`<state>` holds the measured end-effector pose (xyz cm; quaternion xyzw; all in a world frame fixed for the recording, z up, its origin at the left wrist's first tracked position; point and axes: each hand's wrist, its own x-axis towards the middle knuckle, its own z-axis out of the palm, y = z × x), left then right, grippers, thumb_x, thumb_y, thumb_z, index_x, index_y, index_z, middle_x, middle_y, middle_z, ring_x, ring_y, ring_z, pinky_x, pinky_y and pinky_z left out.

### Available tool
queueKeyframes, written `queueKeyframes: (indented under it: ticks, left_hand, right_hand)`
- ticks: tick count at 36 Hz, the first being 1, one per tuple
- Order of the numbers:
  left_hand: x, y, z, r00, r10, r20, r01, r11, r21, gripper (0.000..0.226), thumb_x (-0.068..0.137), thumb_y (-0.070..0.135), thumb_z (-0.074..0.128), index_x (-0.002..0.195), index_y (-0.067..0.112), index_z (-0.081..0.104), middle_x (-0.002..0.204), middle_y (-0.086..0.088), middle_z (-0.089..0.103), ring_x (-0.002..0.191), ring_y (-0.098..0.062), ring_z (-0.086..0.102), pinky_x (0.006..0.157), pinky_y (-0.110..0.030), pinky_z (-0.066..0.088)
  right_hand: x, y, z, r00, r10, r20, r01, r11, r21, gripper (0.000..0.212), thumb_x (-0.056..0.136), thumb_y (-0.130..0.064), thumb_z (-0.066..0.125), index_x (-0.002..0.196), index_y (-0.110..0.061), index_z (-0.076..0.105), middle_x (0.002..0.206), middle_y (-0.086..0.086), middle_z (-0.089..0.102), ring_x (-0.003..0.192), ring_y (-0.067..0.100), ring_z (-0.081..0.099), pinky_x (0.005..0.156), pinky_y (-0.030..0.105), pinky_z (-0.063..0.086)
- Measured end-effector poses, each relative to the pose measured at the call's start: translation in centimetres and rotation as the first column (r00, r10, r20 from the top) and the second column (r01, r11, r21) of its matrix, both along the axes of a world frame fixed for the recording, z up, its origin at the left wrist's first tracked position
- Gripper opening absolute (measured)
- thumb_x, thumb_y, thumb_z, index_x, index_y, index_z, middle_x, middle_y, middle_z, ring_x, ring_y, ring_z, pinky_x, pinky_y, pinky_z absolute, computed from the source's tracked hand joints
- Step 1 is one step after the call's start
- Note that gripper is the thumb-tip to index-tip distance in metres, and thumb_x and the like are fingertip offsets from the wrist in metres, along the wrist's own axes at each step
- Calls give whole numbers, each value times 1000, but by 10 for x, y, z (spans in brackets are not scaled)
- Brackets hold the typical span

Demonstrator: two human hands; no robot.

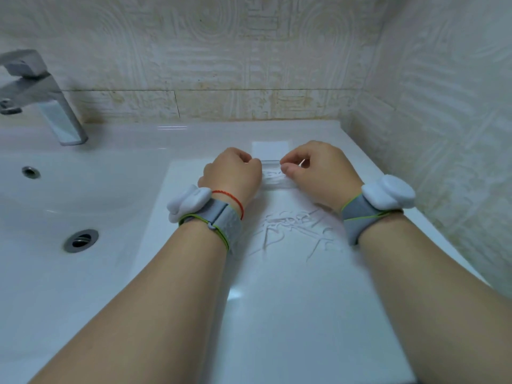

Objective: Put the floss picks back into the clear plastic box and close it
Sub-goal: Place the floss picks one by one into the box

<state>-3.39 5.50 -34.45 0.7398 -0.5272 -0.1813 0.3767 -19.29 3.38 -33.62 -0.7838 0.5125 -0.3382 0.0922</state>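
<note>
Pinching a light, slippery floss pick (301,163) by its stem, the right hand (318,174) is held over the clear box (274,182), seemingly gripped by the curled left hand (232,174)

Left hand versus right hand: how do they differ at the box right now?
The left hand curls round the left end of the clear plastic box with no pick visible in it; the right hand pinches a floss pick over the box's right end. The left wrist carries a red string; the right wrist has none. Both wear a grey band with a white device.
</note>
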Motion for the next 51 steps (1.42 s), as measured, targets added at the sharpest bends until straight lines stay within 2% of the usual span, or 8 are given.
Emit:
queueKeyframes:
  ticks: [8,13,18,22,28,36,44,51]
  left_hand:
    - [0,0,-4,998,5,64,-7,999,37,34,80,38,51,112,34,62,115,3,66,114,-28,54,98,-42,43]
    - [0,-1,-4,996,5,91,-7,1000,27,31,85,38,52,114,33,62,117,5,65,116,-27,53,100,-41,41]
    - [-2,-1,-5,990,18,140,-20,1000,10,36,84,48,54,115,32,62,116,5,66,115,-26,54,98,-41,41]
    - [-1,-1,-7,989,17,150,-18,1000,3,34,85,46,54,115,32,61,115,5,66,114,-26,53,97,-41,40]
    - [-1,-2,-7,990,25,141,-24,1000,-3,33,84,45,54,114,33,60,110,5,68,113,-26,54,95,-41,39]
    - [-1,-3,-9,987,38,154,-37,999,-10,31,83,43,55,113,33,61,112,4,67,113,-27,54,93,-40,38]
    - [1,-6,-12,984,36,176,-33,999,-22,32,82,45,53,111,34,60,112,4,67,111,-28,54,90,-40,39]
    - [0,-5,-14,970,52,237,-35,997,-74,44,84,47,50,122,25,52,108,-2,67,109,-31,54,85,-40,38]
  right_hand:
    - [2,-3,-7,999,-34,-11,34,999,2,4,81,-31,69,78,-32,72,71,-20,51,71,4,50,72,24,39]
    - [-1,-5,-9,996,-70,60,69,997,19,5,80,-29,72,76,-27,73,62,-19,50,61,-8,46,58,2,34]
    - [7,-1,-9,999,-2,51,1,1000,6,7,83,-24,69,85,-23,75,71,-15,52,68,2,48,65,13,29]
    - [1,-2,-6,992,-68,108,69,998,-2,13,85,-21,66,95,-19,74,88,-6,58,82,8,51,75,17,35]
    - [0,-3,-9,992,-103,67,97,992,80,11,87,-22,63,88,-22,74,69,-16,50,79,10,52,68,19,34]
    - [3,-5,-12,981,-131,144,124,991,52,13,88,-22,61,90,-21,74,74,-14,56,83,11,55,73,21,39]
    - [2,-5,-12,968,-166,187,159,986,53,15,89,-27,59,90,-23,73,91,-3,69,88,16,60,78,25,45]
    - [-11,-4,-17,916,-295,271,290,955,59,14,88,-30,60,86,-23,71,74,-11,59,77,12,55,69,19,35]
